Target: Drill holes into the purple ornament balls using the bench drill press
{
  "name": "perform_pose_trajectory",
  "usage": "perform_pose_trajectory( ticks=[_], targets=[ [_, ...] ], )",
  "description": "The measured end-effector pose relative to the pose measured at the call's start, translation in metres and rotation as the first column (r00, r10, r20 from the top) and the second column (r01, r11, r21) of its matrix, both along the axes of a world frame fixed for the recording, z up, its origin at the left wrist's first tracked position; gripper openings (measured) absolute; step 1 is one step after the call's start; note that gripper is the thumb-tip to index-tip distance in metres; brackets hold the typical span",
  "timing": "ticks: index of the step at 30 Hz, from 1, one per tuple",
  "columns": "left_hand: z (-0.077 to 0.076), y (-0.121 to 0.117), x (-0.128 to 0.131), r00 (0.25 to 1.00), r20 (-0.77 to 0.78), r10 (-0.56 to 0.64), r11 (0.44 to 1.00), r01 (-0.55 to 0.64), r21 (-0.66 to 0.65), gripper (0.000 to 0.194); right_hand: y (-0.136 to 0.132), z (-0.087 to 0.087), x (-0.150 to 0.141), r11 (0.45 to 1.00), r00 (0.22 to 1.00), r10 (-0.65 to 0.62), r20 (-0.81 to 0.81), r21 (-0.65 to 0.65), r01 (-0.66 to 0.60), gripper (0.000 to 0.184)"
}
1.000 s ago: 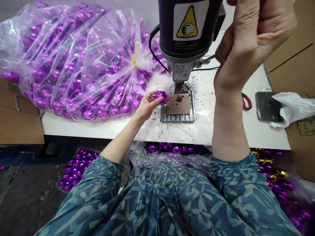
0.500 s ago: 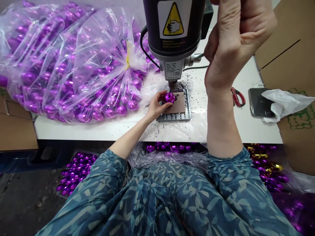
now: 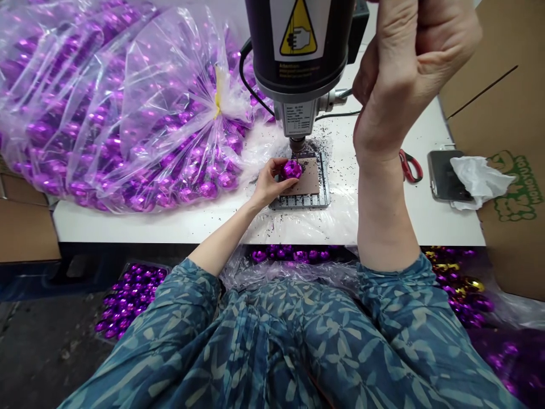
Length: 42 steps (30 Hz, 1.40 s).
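Note:
Under the chuck of a small bench drill press, my left hand pinches a shiny purple faceted ball between thumb and fingers. The ball rests over a brown board that lies on the grey slotted metal base. Close to the camera, right of the drill's black housing, my right hand is raised with its fingers curled tightly. Whatever it grips is hidden behind the fingers.
A tied clear bag of purple balls covers the table's left side. Red-handled scissors, a phone and a white tissue lie to the right by a cardboard box. Dark shavings surround the base. More purple balls sit below.
The whole view has shifted slightly. Both hands, the ball and the drill keep about the same positions relative to each other. The white tissue's loose end no longer stretches as far right.

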State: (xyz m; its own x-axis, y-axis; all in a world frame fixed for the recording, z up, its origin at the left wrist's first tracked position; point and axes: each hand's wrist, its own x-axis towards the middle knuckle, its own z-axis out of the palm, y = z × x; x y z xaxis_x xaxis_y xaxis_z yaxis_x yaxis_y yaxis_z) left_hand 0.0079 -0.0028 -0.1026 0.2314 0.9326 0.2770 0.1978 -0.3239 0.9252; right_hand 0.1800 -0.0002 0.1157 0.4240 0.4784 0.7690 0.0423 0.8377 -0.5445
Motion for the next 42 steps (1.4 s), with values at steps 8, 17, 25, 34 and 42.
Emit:
perform_pose_trajectory(
  ticks=[8, 17, 25, 34, 42],
  targets=[
    [-0.005, 0.001, 0.011, 0.993, -0.069, -0.091, 0.98, 0.102, 0.172, 0.058, 0.004, 0.004, -0.002, 0.998, 0.997, 0.048, -0.056, 0.05, -0.045, 0.047],
    [-0.011, -0.006, 0.015, 0.998, 0.02, -0.059, 0.988, 0.056, 0.146, 0.066, -0.021, -0.013, -0.01, 0.991, 0.991, -0.133, 0.026, -0.003, 0.133, 0.048],
    [-0.015, -0.004, 0.015, 0.998, 0.033, -0.052, 0.988, 0.047, 0.15, 0.068, -0.032, -0.035, -0.008, 0.991, 0.992, -0.125, 0.012, 0.058, 0.124, 0.035],
    [-0.02, -0.003, 0.015, 0.999, 0.04, -0.018, 0.984, 0.01, 0.18, 0.068, -0.018, -0.061, -0.005, 0.978, 0.979, -0.195, 0.065, 0.091, 0.189, 0.048],
    [-0.021, -0.002, 0.015, 0.998, 0.053, -0.039, 0.984, 0.029, 0.173, 0.068, -0.014, -0.079, 0.004, 0.97, 0.978, -0.191, 0.085, 0.171, 0.175, 0.037]
  ],
)
